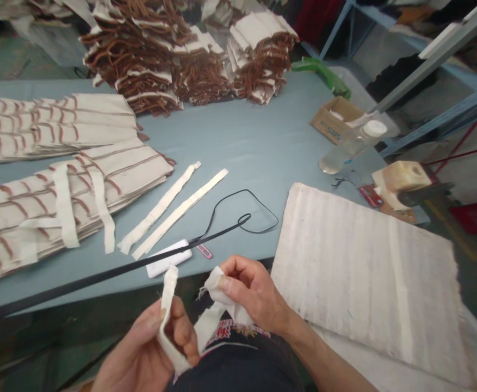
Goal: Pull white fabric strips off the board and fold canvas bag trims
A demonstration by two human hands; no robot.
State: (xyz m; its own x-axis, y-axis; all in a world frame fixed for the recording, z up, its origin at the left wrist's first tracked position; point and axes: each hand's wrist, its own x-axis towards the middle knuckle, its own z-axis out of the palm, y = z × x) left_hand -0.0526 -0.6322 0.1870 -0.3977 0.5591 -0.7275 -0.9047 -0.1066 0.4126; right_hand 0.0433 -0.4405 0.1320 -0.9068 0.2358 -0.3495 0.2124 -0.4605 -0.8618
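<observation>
Left hand (pixel 140 348) pinches a white strip (pixel 168 288); right hand (pixel 256 288) pinches crumpled cloth (pixel 212 283), same piece or not, can't tell. Both near side of the tabletop (pixel 262 147). Step looks like working the strip; next move calls for controlling limp ends. Two loose strips (pixel 160 206) beyond.

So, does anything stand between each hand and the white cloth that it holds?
Nothing visible does: the left hand directly holds the white strip; the right hand directly pinches the white cloth piece.
</observation>
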